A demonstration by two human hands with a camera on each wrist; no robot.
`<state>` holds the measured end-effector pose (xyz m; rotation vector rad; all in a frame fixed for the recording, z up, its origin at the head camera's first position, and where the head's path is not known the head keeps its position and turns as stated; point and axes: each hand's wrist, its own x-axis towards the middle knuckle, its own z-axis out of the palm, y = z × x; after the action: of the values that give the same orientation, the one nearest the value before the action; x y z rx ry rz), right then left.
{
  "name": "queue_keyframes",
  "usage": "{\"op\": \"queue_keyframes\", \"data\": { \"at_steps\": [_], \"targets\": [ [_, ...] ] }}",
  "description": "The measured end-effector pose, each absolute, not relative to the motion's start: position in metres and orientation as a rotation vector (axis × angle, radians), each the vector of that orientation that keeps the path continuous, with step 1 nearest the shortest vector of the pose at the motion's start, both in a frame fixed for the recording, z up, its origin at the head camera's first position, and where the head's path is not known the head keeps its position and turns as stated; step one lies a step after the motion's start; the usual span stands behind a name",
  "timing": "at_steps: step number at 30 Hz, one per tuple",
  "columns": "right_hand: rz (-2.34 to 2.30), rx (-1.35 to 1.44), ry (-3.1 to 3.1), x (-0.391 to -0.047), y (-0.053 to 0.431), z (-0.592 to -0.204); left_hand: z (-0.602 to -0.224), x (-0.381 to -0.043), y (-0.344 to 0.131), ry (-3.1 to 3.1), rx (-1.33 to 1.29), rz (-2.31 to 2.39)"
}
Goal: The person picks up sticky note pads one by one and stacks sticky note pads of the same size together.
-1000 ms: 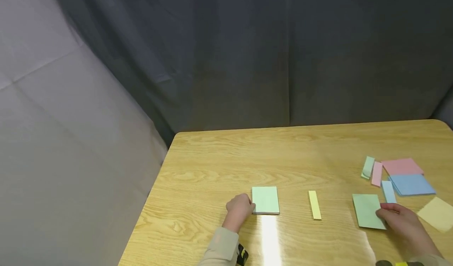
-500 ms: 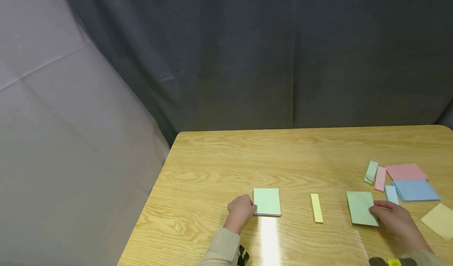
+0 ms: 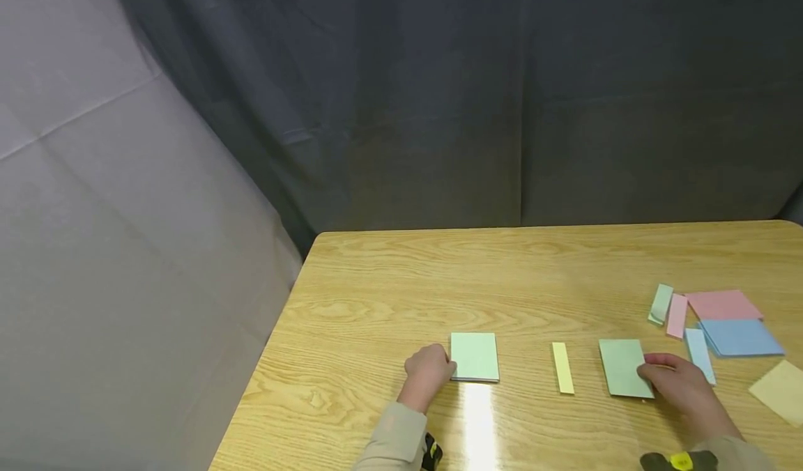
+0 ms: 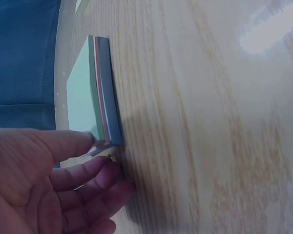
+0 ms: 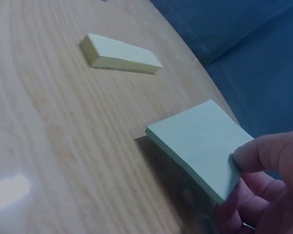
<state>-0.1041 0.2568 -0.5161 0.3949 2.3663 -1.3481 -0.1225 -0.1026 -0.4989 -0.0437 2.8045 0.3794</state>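
My right hand [image 3: 680, 387] pinches a square green sticky-note pad [image 3: 625, 368] by its right side, thumb on top and fingers beneath. In the right wrist view the pad [image 5: 198, 144] is tilted above the table, its shadow below it. At the left, my left hand [image 3: 429, 370] holds a corner of a stack of square sticky-note pads [image 3: 475, 357]. The left wrist view shows the thumb on the stack's green top layer, with red and blue layers [image 4: 110, 97] under it and curled fingers beside its lower corner. Between the hands lies a narrow yellow sticky-note pad [image 3: 563, 368].
To the right lie narrow green [image 3: 661, 304], pink [image 3: 677, 316] and light blue [image 3: 700, 357] pads, beside larger pink [image 3: 724, 305] and blue [image 3: 742, 337] ones. A square yellow pad [image 3: 780, 391] is near the right edge. Dark cloth [image 3: 426, 109] hangs behind the wooden table [image 3: 401, 276].
My right hand has moved left with the green pad, closer to the narrow yellow pad; the narrow light blue pad shows more fully. My left hand stays at the stack.
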Motion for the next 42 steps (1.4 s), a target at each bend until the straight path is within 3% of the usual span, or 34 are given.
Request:
{"op": "queue_keyframes", "data": {
  "at_steps": [21, 42],
  "targets": [
    [-1.151, 0.308, 2.636, -0.099, 0.245, -0.521, -0.495, -0.123, -0.102, 2.785, -0.045, 0.367],
    [-1.202, 0.433, 2.606, -0.096, 0.253, -0.509, -0.490, -0.123, -0.103, 2.775, -0.050, 0.331]
  ]
}}
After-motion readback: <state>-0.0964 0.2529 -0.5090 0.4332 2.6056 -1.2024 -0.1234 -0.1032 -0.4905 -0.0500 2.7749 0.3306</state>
